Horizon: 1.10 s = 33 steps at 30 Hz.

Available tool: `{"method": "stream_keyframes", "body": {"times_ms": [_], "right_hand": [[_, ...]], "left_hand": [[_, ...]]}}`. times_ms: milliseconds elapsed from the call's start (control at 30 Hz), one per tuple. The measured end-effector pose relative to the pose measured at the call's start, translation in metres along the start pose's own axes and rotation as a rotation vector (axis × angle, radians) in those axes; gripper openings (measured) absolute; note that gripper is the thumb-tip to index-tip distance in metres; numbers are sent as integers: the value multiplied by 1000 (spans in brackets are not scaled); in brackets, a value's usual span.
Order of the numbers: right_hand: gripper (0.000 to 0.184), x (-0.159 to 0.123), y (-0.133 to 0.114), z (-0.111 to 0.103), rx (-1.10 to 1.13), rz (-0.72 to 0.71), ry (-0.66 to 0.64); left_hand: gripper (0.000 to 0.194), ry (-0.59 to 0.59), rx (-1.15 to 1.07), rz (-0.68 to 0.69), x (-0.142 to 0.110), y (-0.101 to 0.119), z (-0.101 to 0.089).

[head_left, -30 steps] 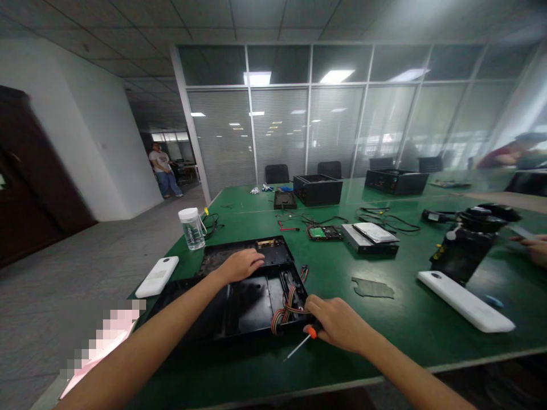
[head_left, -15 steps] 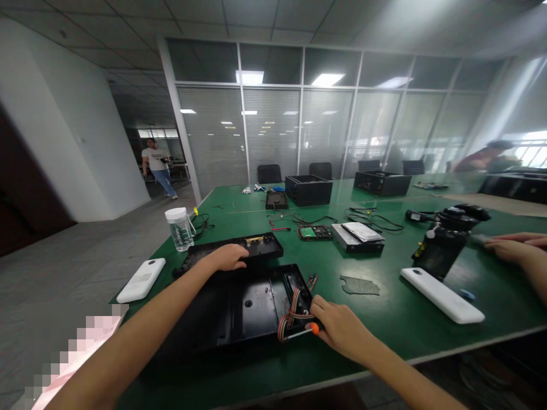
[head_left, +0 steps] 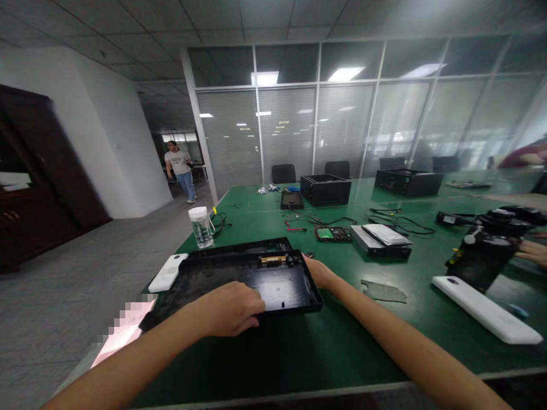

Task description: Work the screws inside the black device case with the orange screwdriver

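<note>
Head view: we pinch the near long rim of a shallow, rectangular black tray-like shell (head_left: pixel 245 274) with the curled fingers of our left hand (head_left: pixel 235 307), its hollow side up, near the left edge of the green table (head_left: pixel 299 359). Its long axis runs left to right, roughly along the table's near edge, with a gold-coloured strip (head_left: pixel 273 260) toward the far right corner. Our right hand (head_left: pixel 317 272) is at the shell's right end, fingers mostly hidden, so we cannot tell their grip.
</note>
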State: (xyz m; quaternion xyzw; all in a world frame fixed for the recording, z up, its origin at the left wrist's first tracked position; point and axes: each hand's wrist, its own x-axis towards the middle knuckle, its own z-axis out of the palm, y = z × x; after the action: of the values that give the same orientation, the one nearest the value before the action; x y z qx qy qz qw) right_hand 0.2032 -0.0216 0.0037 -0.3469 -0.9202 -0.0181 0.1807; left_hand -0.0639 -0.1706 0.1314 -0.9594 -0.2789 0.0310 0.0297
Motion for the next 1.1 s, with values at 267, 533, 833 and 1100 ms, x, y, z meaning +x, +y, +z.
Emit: {"method": "stream_keyframes", "body": {"times_ms": [267,533,833,1100], "right_hand": [[41,-58,65,-3,-252,32,37],[28,-60,74,-12,10,120,136],[28,-45,28,-17,79,37,73],[32,-42,17,-18,29,4,8]], "left_hand": [[9,-112,3,-26,8,21,35],[21,-254,-120,-165,34,-11,54],[19,189,152,51,127,-68,88],[16,405,199,178,139,-88,131]]}}
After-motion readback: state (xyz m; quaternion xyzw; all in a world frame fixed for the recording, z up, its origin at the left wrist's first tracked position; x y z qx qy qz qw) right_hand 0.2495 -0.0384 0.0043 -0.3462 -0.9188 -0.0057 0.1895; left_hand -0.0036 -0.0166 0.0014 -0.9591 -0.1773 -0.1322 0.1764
